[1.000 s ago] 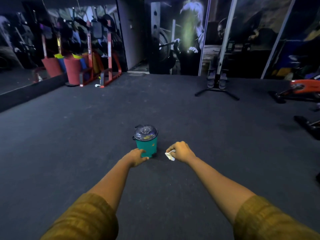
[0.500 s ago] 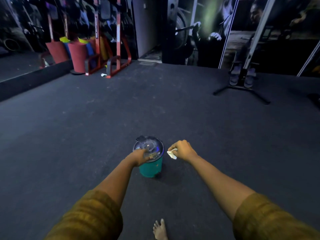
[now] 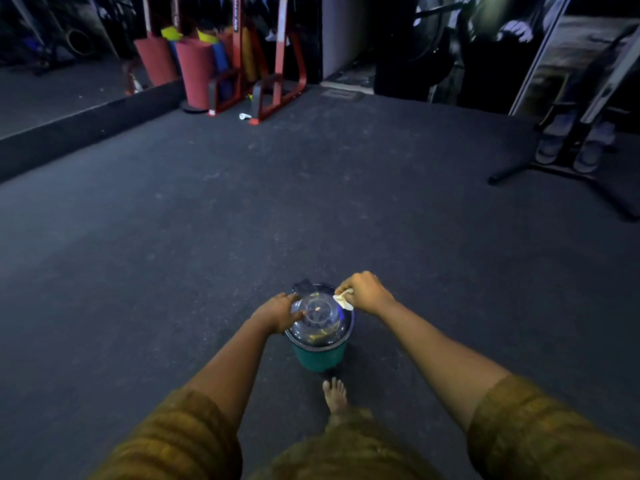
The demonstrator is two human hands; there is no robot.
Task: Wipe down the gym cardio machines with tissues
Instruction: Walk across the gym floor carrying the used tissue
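Note:
A small teal bin [image 3: 320,358] with a shiny domed dark lid [image 3: 320,323] stands on the dark gym floor just ahead of my bare foot [image 3: 335,394]. My left hand [image 3: 278,311] rests on the left edge of the lid, fingers curled over its rim. My right hand [image 3: 367,292] hovers at the lid's far right edge and pinches a crumpled white tissue [image 3: 343,299]. No cardio machine is close to my hands.
A red rack [image 3: 273,64] with rolled mats and red cones [image 3: 195,71] stands at the back left beside a mirror wall. A machine's black floor stand [image 3: 568,168] sits at the right. A small white object [image 3: 245,116] lies by the rack.
I have stepped closer to the bin, which now sits nearer and lower in view. My left hand moved from the bin's side onto the lid; my right hand brought the tissue over the lid's edge.

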